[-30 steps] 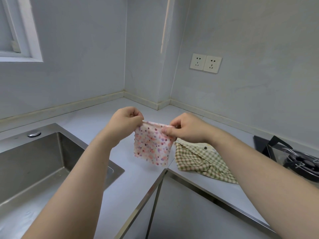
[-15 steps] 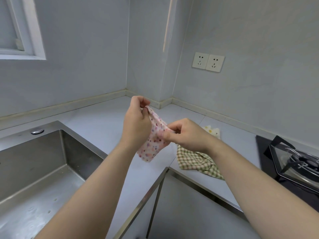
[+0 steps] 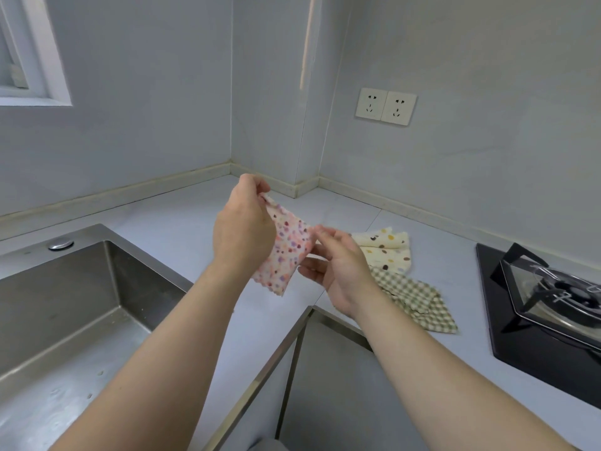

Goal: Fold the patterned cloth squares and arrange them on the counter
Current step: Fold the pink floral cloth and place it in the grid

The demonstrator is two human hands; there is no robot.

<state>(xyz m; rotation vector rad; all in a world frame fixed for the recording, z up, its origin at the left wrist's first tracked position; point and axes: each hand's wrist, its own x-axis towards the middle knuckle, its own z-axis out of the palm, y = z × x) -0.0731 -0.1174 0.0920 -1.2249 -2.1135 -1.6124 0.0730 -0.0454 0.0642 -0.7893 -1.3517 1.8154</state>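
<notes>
Hanging above the counter (image 3: pixel 182 222) near its inner corner, the pink spotted cloth (image 3: pixel 286 252) is pinched at its top corner by the left hand (image 3: pixel 244 229). Its right edge is touched by the right hand (image 3: pixel 338 271); whether it is gripped there cannot be told. Room is bounded left by the steel sink (image 3: pixel 65 304) and in front by the counter's metal edge. Just right of the right hand, a cream dotted cloth (image 3: pixel 387 247) and a green checked cloth (image 3: pixel 419 301) are laid overlapping. The gas hob (image 3: pixel 553 304) is set further right, apart.
</notes>
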